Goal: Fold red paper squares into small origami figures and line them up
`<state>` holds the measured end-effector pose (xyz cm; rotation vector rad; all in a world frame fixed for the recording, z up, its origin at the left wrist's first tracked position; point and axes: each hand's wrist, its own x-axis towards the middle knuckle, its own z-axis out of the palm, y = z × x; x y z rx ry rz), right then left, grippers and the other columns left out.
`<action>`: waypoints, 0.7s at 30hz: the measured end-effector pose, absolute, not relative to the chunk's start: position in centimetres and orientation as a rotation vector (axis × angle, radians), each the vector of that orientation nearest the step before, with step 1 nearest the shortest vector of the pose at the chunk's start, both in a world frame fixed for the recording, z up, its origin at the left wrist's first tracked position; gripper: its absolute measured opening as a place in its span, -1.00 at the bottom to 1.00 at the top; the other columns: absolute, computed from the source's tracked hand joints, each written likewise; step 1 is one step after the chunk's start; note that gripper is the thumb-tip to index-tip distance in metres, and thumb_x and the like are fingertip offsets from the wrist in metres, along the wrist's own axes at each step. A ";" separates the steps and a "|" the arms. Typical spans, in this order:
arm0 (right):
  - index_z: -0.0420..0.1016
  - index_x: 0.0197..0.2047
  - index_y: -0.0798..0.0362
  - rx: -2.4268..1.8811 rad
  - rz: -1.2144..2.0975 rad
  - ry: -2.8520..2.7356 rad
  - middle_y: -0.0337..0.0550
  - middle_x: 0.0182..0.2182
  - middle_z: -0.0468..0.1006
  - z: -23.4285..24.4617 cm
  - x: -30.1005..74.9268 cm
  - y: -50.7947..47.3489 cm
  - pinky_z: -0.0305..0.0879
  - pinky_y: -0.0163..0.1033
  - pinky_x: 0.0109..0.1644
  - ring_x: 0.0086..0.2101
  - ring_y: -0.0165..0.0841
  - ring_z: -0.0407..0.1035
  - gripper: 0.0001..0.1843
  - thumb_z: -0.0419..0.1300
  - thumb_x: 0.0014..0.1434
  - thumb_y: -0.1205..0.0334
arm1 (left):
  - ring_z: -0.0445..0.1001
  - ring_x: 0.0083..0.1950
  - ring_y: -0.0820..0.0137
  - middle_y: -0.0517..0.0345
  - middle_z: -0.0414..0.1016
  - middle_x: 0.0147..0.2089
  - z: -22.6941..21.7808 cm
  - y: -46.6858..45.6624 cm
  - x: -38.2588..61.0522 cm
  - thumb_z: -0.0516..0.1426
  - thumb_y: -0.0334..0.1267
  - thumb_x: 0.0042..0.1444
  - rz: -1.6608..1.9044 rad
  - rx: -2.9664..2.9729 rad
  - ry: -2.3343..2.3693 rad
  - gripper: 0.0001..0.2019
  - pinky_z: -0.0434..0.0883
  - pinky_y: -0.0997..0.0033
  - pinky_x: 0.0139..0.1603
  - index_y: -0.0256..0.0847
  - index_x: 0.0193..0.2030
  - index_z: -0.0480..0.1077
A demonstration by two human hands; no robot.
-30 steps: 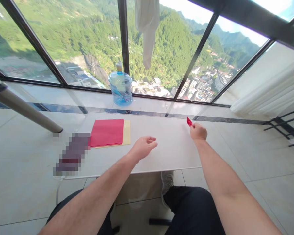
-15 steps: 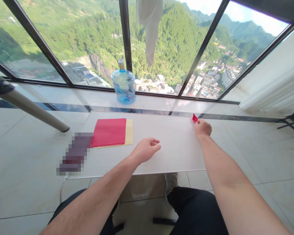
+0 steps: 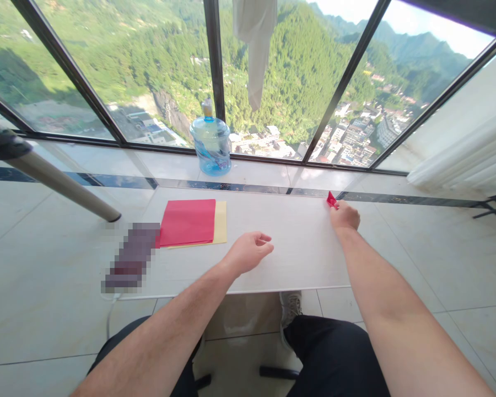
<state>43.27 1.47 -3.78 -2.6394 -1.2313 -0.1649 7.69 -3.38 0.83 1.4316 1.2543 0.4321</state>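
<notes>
At the table's far right corner, my right hand (image 3: 345,215) pinches a small piece of folded red paper (image 3: 331,199); most of its fingers are curled out of sight. My left hand (image 3: 251,252) hovers over or rests on the middle of the white table (image 3: 297,259), fingers loosely bent and apart, with nothing in it. Left of that hand lies a stack of red paper sheets (image 3: 189,221), with yellow paper (image 3: 220,221) showing from underneath along its right side.
A blurred-out dark object (image 3: 132,256) lies at the table's left end, a white cable (image 3: 108,320) hanging below it. Behind the table, a blue water jug (image 3: 211,148) stands on the window ledge. A slanted pole (image 3: 66,184) reaches in from the left.
Both hands keep nearly the same pose, and the red folded paper stays in my right hand. The whole view has shifted slightly.
</notes>
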 end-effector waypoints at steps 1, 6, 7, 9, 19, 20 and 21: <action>0.60 -0.04 0.01 -2.640 -0.163 -1.232 0.05 -0.24 0.62 -3.7 43.3 1.4 0.14 -0.19 -0.27 -0.30 -0.21 0.43 -0.69 0.13 0.19 0.22 | 0.57 -0.23 0.29 0.08 0.65 -0.17 0.8 -3.4 7.7 0.25 -0.13 0.00 0.433 1.431 1.253 -0.69 0.38 0.41 -0.28 -0.15 -0.11 0.58; 0.60 -0.01 0.01 -2.646 -0.171 -1.246 0.05 -0.26 0.62 -3.6 43.0 1.5 0.13 -0.21 -0.28 -0.30 -0.21 0.44 -0.67 0.13 0.21 0.21 | 0.56 -0.26 0.30 0.09 0.65 -0.18 0.7 -3.4 7.7 0.26 -0.14 -0.02 0.451 1.411 1.249 -0.71 0.37 0.43 -0.32 -0.14 -0.14 0.59; 0.60 -0.01 0.01 -2.643 -0.177 -1.249 0.05 -0.27 0.62 -3.6 43.0 1.5 0.13 -0.21 -0.28 -0.30 -0.21 0.44 -0.67 0.13 0.21 0.21 | 0.55 -0.28 0.31 0.09 0.66 -0.19 0.6 -3.4 7.7 0.26 -0.14 -0.03 0.458 1.402 1.244 -0.71 0.36 0.43 -0.34 -0.14 -0.15 0.59; 0.60 -0.03 0.00 -2.639 -0.182 -1.248 0.04 -0.27 0.62 -3.5 43.0 1.4 0.13 -0.20 -0.28 -0.29 -0.21 0.44 -0.69 0.13 0.21 0.21 | 0.54 -0.31 0.32 0.10 0.66 -0.20 0.5 -3.3 7.7 0.27 -0.14 -0.05 0.467 1.384 1.234 -0.71 0.36 0.44 -0.37 -0.14 -0.15 0.60; 0.60 -0.22 0.08 -2.287 -0.256 -1.252 0.04 -0.29 0.64 -2.9 37.2 -0.4 0.27 -0.13 -0.16 -0.24 -0.14 0.47 -0.76 0.19 0.18 0.11 | 0.53 -0.31 0.29 0.06 0.64 -0.20 0.8 -3.7 7.7 0.26 -0.22 -0.05 0.526 1.449 1.265 -0.79 0.39 0.39 -0.32 -0.15 -0.23 0.58; 0.59 -0.27 0.07 -2.196 -0.153 -1.319 -0.01 -0.34 0.64 -2.7 35.1 -0.5 0.28 -0.15 -0.16 -0.28 -0.17 0.47 -0.77 0.22 0.16 0.09 | 0.52 -0.31 0.28 0.05 0.63 -0.26 0.8 -3.4 7.5 0.25 -0.23 -0.04 0.557 1.484 1.286 -0.86 0.39 0.38 -0.30 -0.16 -0.31 0.57; 0.58 -0.31 0.06 -2.118 -0.040 -1.374 -0.04 -0.39 0.63 -2.6 32.7 -0.6 0.29 -0.17 -0.18 -0.33 -0.20 0.47 -0.76 0.23 0.16 0.06 | 0.51 -0.31 0.27 0.05 0.61 -0.33 0.8 -3.1 7.1 0.22 -0.23 0.00 0.586 1.532 1.305 -0.91 0.38 0.36 -0.28 -0.16 -0.39 0.54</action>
